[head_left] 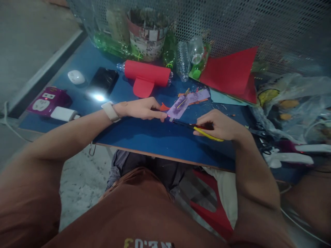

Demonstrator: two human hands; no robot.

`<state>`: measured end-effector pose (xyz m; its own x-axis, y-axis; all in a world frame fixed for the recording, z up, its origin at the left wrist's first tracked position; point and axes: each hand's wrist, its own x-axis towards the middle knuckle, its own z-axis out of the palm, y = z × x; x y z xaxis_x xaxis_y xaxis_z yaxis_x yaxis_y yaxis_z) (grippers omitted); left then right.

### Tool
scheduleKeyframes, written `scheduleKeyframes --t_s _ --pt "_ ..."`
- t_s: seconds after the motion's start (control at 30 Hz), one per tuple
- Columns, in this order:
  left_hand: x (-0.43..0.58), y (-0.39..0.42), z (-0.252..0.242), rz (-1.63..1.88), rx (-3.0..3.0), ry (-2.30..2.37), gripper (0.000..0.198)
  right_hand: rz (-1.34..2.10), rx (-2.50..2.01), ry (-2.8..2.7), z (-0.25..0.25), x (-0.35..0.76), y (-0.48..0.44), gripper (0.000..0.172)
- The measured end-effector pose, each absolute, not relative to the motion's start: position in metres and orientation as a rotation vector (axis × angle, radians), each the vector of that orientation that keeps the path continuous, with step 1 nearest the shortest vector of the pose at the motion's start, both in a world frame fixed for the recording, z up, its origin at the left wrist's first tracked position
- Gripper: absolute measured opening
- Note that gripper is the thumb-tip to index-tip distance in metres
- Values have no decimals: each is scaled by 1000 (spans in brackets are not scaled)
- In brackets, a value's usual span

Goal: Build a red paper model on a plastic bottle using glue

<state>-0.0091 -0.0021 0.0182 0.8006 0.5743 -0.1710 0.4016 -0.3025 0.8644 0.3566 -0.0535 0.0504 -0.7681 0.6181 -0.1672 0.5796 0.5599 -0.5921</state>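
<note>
My left hand (147,109) is closed, its fingertips pinching the lower left end of a purple paper strip (178,107). In my right hand (218,124) are scissors with yellow and dark handles (208,134), their blades pointing left to the strip's lower end near my left fingertips. A small orange piece (163,107) shows just behind the left fingers. Beyond the strip lie more purple and orange scraps (199,96). A bottle wrapped in red paper (147,72) lies behind my left hand, with a rounded red flap towards me.
At the back stand a plant pot (147,41) and several plastic bottles (183,60). Red sheets (230,75) and a clear plastic bag (292,103) are to the right. A black phone (103,82), white mouse (76,77) and purple power socket (48,101) lie left.
</note>
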Motion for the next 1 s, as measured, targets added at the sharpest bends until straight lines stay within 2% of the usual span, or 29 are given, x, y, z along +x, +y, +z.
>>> scheduleKeyframes --t_s 0.33,1.0 --pt "-11 0 16 188 1832 670 71 1021 -1035 -2675 47 353 -55 72" --pt "-6 0 14 251 1842 665 55 1002 -981 -2738 50 351 -58 74"
